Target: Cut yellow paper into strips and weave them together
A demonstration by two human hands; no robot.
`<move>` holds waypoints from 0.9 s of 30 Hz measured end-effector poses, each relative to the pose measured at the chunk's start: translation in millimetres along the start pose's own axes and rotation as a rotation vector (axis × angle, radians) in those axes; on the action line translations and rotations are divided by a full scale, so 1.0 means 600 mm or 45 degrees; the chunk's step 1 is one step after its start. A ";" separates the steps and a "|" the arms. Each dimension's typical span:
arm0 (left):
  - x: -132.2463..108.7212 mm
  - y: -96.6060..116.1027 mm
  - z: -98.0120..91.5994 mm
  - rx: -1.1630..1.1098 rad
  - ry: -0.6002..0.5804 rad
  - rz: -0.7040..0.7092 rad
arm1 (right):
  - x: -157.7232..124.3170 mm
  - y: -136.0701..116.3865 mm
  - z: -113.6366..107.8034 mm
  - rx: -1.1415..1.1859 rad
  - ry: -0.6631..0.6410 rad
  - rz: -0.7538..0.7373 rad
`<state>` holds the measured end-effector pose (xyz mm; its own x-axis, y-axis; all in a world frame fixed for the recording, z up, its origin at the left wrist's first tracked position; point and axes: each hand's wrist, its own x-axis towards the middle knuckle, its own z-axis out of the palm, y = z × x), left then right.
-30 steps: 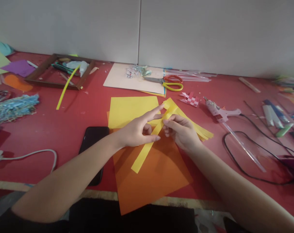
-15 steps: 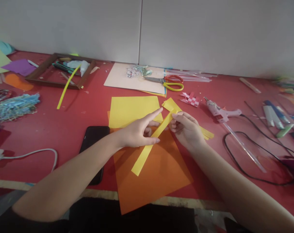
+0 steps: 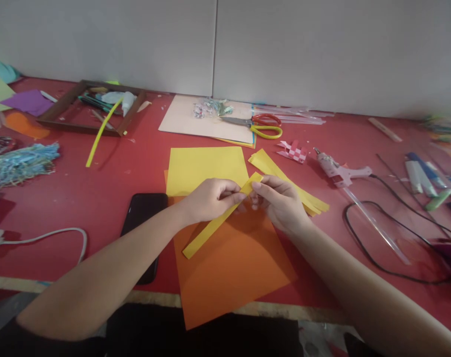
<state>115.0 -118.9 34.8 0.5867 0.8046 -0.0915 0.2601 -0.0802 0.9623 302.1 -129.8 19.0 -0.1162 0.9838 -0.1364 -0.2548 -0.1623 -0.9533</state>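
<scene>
Both hands grip a yellow paper strip that slants down to the left above an orange paper sheet. My left hand is closed, pinching the strip between thumb and fingers near its upper end. Close beside it, my right hand pinches the top end of the same strip. Behind the hands a yellow paper sheet lies partly over the orange one. More yellow strips lie in a bundle just beyond my right hand, which covers part of them.
Left of the sheets lies a black phone. Scissors rest partly on pale paper at the back. A pink woven paper piece and a corded glue gun are to the right. A brown frame tray holds tools at back left.
My left hand has gone from spread fingers to a pinch on the strip. The strip's lower end has swung left and up, and its top end has come away from the bundle.
</scene>
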 end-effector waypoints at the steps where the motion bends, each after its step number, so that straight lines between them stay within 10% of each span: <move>1: 0.000 0.000 0.000 -0.006 -0.009 -0.003 | -0.001 0.000 0.000 -0.029 0.001 -0.002; 27: 0.004 -0.014 0.001 0.114 0.278 0.096 | 0.004 0.001 -0.003 0.012 0.140 0.048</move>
<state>114.5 -116.9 26.1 0.4301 0.9016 0.0462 0.2948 -0.1887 0.9368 303.3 -127.2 17.6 -0.0202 0.9793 -0.2014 -0.2615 -0.1996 -0.9444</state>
